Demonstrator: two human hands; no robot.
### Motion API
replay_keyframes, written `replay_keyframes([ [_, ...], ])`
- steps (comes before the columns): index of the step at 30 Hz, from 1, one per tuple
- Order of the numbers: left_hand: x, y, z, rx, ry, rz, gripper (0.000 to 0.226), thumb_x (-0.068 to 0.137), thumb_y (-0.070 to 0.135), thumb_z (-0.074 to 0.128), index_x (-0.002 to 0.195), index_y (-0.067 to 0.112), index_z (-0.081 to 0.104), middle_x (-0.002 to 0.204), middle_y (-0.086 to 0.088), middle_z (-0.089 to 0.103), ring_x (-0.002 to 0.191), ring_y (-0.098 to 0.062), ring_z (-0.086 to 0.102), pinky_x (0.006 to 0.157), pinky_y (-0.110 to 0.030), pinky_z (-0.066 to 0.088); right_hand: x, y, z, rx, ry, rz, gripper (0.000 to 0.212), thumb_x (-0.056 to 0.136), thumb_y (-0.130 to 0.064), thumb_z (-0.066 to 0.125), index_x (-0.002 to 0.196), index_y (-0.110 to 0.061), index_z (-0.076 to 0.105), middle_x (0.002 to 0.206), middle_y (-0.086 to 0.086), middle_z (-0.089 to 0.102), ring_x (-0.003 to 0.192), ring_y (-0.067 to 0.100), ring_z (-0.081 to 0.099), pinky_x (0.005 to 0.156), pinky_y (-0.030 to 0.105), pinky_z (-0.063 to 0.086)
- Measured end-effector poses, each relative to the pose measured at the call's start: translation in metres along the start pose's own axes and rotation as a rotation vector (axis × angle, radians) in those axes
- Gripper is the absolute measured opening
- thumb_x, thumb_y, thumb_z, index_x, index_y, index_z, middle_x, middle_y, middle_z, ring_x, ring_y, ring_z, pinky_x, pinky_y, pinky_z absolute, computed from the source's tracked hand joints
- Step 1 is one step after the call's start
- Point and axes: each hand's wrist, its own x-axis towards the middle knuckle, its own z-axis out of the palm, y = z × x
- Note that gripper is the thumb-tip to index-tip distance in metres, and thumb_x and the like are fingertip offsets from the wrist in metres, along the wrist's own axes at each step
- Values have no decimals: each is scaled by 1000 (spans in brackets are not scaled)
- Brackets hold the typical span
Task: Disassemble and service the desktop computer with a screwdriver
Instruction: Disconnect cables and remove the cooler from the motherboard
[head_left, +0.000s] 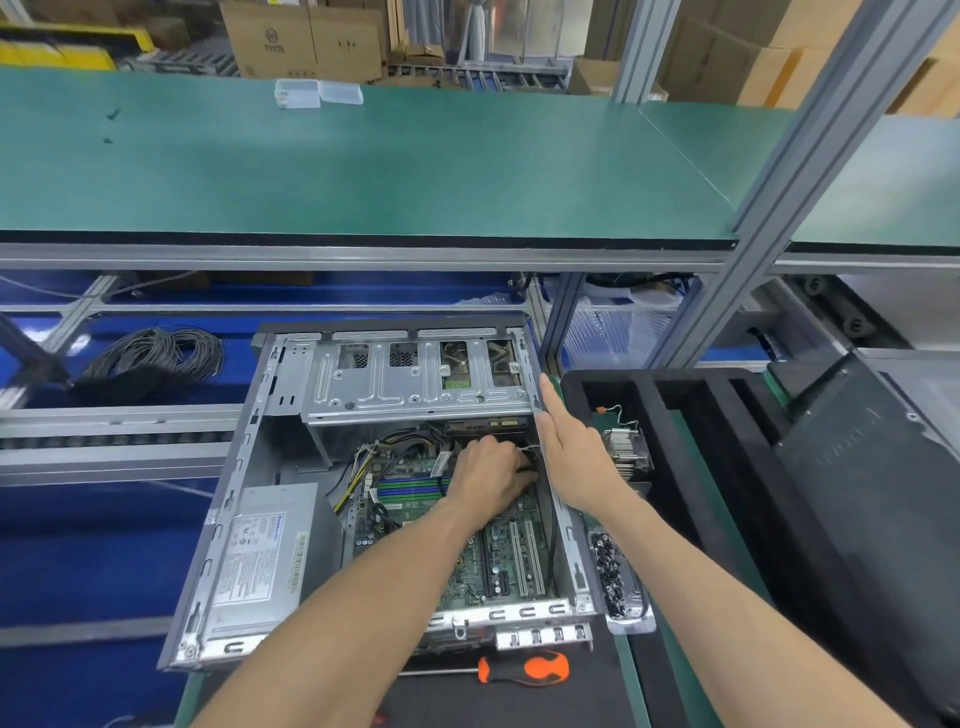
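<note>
I judge the job well under way: the desktop computer (363, 483) lies on its side at the centre of my view with its side panel already off, motherboard (498, 561), power supply (260, 556) and drive cage (415, 379) all exposed. A finned heatsink (626, 449) sits outside the case at three o'clock, in the black foam tray (691, 415), so the cooler looks removed. My left hand (493, 478) is down inside the case, fingers curled around black cables (530, 462) near the upper right of the board; I cannot tell which connector they serve. My right hand (569, 449) rests flat and released, fingers straight, on the case's right wall. The screwdriver (519, 670), orange-handled, lies unused on the surface at six o'clock, just below the case. A dish of screws (615, 571) sits at four o'clock, touching the case. Left to do, by my reckoning: cables, board, power supply and drives.
</note>
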Motion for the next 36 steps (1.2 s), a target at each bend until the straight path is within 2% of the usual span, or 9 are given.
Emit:
replay_keyframes([
  [10,-7,-1,-15,-139,-26,1,33,94,42,65,118,22,74,90,-17,74,84,-36,68,77,-39,57,2,3,1,13,-2,-12,54,110,-36,20,160,-37,0,69,3,56,64,20,47,62,32,34],
  [13,-11,-12,-21,-244,-118,-12,35,93,43,67,117,19,75,85,-13,76,63,-22,70,60,-21,54,2,5,2,8,-2,-7,54,110,-37,19,160,-36,-1,69,3,58,66,22,52,66,34,33],
  [16,-21,-24,-27,-235,-208,8,38,92,49,65,114,20,76,87,-10,77,37,0,55,43,-6,35,2,6,4,11,8,-15,55,109,-39,19,160,-37,-1,64,-1,56,61,18,51,58,24,28],
  [18,-28,-31,-31,-227,-191,1,43,93,55,61,86,17,79,66,-6,70,33,-2,46,43,-13,36,2,7,4,11,16,-19,55,109,-40,18,160,-36,-1,62,-2,55,59,17,50,57,21,26],
  [20,-33,-39,-32,-213,-157,-64,63,96,55,56,53,9,60,45,-4,48,33,-10,34,47,-26,45,2,7,5,9,14,-9,55,109,-41,18,160,-37,-2,63,-1,56,60,19,52,57,24,28],
  [22,-36,-47,-37,-103,-188,-116,61,94,45,59,47,8,50,43,-3,42,44,-19,44,57,-34,55,2,6,5,-2,6,4,55,109,-41,18,160,-37,-3,64,1,57,62,22,54,59,30,31],
  [25,-41,-50,-45,54,-284,-155,38,80,34,66,52,12,53,63,-6,49,73,-26,58,61,-34,52,1,3,4,-20,-6,15,55,109,-40,17,160,-38,-4,67,5,58,67,28,56,64,34,35],
  [29,-41,-48,-43,133,-265,-139,11,74,23,68,79,13,68,79,-9,62,73,-30,62,65,-38,58,0,1,1,-28,-14,10,55,110,-37,18,160,-34,-5,63,6,54,64,28,52,68,36,40],
  [36,-40,-59,-31,51,-234,-42,46,77,35,78,116,21,57,114,-2,49,89,-18,48,73,-30,43,-2,-4,0,-21,-23,19,55,110,-35,18,160,-33,-6,64,8,56,66,36,55,73,41,48],
])
